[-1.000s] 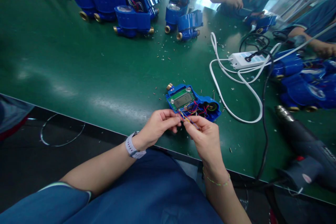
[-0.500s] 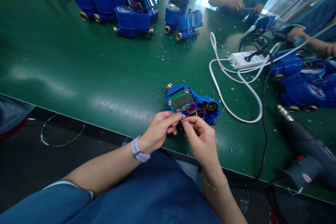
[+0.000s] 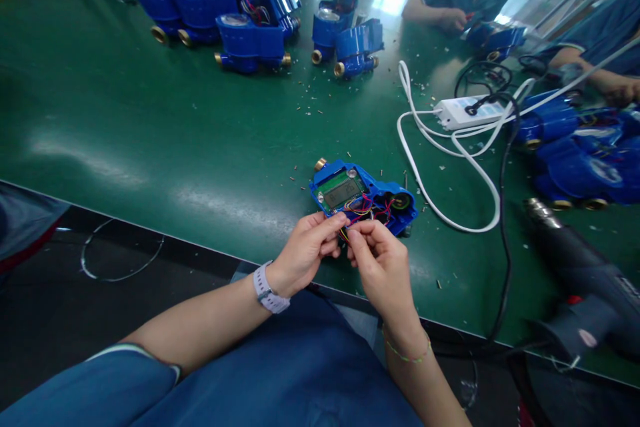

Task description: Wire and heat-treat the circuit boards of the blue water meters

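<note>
A blue meter housing (image 3: pixel 360 193) lies open near the table's front edge, showing a green circuit board with a grey display (image 3: pixel 342 193). Thin red, yellow and black wires (image 3: pixel 367 203) run out of it towards my fingers. My left hand (image 3: pixel 313 247), with a watch at the wrist, pinches wires at the housing's near side. Close beside it on the right, my right hand (image 3: pixel 383 260) also pinches the thin wires between thumb and forefinger. The wire ends are hidden by my fingertips.
Several blue meters (image 3: pixel 250 40) stand at the back of the green table (image 3: pixel 175 120); more (image 3: pixel 580 153) lie at the right. A white power strip (image 3: pixel 470 112) with looped cable sits right of centre. A heat gun (image 3: pixel 585 267) lies front right. Two other people work across the table.
My hands remain at the wires with almost no movement. Across the table, another person's hands have shifted, and one now shows near a blue meter.
</note>
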The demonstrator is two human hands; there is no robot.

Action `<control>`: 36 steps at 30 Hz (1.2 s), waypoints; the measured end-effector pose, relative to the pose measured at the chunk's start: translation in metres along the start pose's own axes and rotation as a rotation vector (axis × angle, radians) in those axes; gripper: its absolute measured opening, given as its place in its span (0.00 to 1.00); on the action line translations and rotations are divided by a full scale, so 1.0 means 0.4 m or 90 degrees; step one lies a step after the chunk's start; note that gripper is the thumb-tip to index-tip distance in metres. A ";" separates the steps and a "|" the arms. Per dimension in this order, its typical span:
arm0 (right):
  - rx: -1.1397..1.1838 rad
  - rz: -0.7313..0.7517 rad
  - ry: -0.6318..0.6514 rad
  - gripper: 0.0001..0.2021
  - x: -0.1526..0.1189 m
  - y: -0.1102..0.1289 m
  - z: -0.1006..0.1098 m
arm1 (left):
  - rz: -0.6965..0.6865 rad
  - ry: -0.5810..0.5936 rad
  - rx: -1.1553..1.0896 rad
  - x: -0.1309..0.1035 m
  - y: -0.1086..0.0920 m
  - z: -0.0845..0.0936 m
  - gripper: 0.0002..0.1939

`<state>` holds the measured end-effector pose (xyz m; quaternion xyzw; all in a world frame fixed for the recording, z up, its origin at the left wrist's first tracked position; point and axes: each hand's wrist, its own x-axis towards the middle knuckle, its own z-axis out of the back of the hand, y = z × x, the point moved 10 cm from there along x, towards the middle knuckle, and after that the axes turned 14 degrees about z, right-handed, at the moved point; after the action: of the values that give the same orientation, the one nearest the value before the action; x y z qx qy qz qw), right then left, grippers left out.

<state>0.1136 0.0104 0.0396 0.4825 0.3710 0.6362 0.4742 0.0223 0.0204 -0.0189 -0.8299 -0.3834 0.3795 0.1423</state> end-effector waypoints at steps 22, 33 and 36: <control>-0.465 0.289 0.015 0.04 -0.001 0.138 0.043 | -0.027 0.034 0.240 -0.003 -0.014 -0.018 0.16; -0.348 0.132 0.001 0.06 0.014 0.066 0.057 | -0.304 -0.149 0.585 -0.060 -0.152 0.032 0.20; -0.339 0.138 -0.007 0.06 0.021 0.066 0.054 | -0.324 -0.102 0.493 -0.064 -0.155 0.021 0.24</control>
<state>0.1272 0.0114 0.0719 0.3814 0.1341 0.7556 0.5153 -0.0274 0.0423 0.0213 -0.5637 -0.4145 0.5103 0.5001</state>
